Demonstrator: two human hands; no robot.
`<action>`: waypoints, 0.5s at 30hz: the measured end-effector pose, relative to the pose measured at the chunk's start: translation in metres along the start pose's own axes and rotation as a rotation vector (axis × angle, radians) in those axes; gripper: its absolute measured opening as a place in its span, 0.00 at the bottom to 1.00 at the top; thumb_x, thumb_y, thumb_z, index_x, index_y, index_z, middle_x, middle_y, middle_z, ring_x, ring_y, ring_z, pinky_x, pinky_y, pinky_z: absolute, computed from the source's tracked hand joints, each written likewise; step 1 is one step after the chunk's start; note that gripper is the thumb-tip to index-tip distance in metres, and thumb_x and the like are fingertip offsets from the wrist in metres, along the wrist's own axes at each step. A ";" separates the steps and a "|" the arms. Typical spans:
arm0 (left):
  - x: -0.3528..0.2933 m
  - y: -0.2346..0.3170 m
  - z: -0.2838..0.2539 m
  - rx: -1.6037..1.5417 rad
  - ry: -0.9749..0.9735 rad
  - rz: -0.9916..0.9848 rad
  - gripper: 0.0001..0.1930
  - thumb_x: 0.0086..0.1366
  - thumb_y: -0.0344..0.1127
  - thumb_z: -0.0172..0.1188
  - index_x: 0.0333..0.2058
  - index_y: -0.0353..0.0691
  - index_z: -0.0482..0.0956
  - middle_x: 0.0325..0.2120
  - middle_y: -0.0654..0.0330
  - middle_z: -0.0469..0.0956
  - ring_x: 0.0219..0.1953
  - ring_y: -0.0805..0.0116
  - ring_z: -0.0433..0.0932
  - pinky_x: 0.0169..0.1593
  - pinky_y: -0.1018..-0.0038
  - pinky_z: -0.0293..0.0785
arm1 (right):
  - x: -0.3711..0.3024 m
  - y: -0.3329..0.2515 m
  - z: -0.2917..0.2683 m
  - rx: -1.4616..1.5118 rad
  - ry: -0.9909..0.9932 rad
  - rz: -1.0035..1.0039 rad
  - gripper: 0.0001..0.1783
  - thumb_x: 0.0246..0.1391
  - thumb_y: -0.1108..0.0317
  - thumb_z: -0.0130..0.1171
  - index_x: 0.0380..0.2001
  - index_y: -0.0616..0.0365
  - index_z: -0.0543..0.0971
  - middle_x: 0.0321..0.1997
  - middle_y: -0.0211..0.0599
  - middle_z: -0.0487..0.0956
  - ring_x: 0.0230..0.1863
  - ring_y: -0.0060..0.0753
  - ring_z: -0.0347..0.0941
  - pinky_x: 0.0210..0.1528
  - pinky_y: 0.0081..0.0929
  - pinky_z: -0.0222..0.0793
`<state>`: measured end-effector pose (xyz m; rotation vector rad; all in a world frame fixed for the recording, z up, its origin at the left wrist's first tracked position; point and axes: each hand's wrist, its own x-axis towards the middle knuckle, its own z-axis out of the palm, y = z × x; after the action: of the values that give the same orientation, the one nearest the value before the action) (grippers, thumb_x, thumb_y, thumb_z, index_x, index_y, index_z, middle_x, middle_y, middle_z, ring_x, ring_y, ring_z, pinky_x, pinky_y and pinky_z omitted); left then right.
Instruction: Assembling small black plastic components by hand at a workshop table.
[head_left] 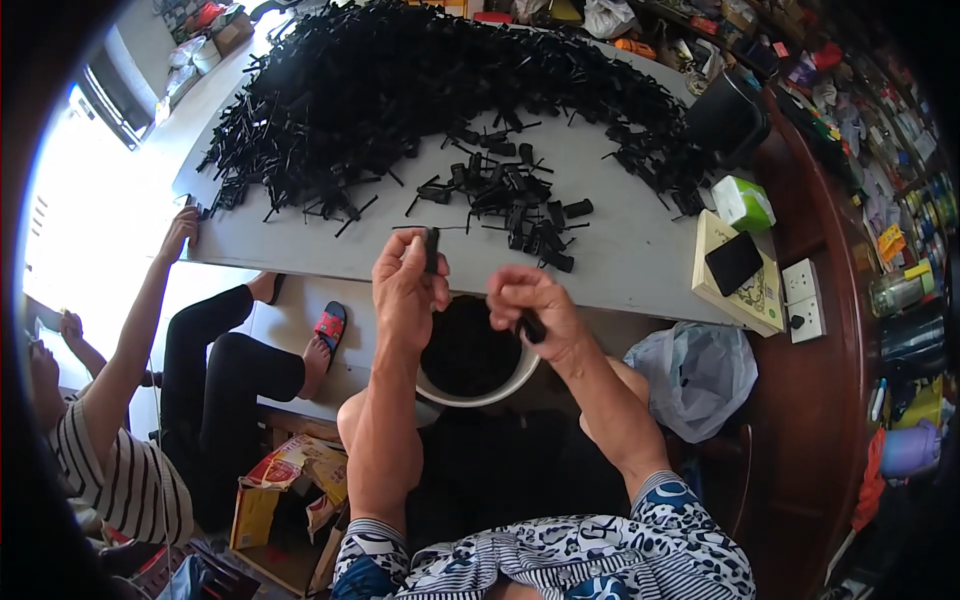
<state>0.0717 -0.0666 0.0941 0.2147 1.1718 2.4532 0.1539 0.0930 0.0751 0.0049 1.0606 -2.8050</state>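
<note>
In the head view, the left hand (408,272) sits just left of the frame's centre, its fingers (436,290) pinched around a small black plastic plug-like piece (431,250) that stands nearly upright, long axis running top to bottom in the frame, with a thin black wire (410,228) trailing left from its top. The right hand (530,305) is just right of centre, at almost the same height, fingers clenched on a second short black plastic piece (533,327) that points down and to the right. The two pieces are near each other but apart, the left one slightly higher, and each hand already has its own piece, so neither has to reach.

Directly below and between the hands stands a round white bucket (500,392) filled with dark parts. Above them, the grey counter (620,270) carries a small scatter of loose black pieces (510,200), and beyond it a large heap of black wired parts (400,90) fills the upper middle of the frame.

At the left edge another person's hand (180,235) rests on the counter's corner.
</note>
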 end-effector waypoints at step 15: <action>-0.011 -0.010 0.006 0.051 -0.192 -0.316 0.05 0.60 0.24 0.53 0.34 0.30 0.74 0.25 0.57 0.77 0.25 0.71 0.79 0.32 0.81 0.77 | -0.004 -0.019 0.001 -0.574 0.080 -0.241 0.10 0.47 0.70 0.64 0.23 0.58 0.72 0.19 0.19 0.66 0.20 0.08 0.57 0.19 0.10 0.51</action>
<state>0.0867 -0.0619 0.0908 0.2520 1.0936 2.0817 0.1557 0.1072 0.0885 -0.0769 1.9615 -2.5954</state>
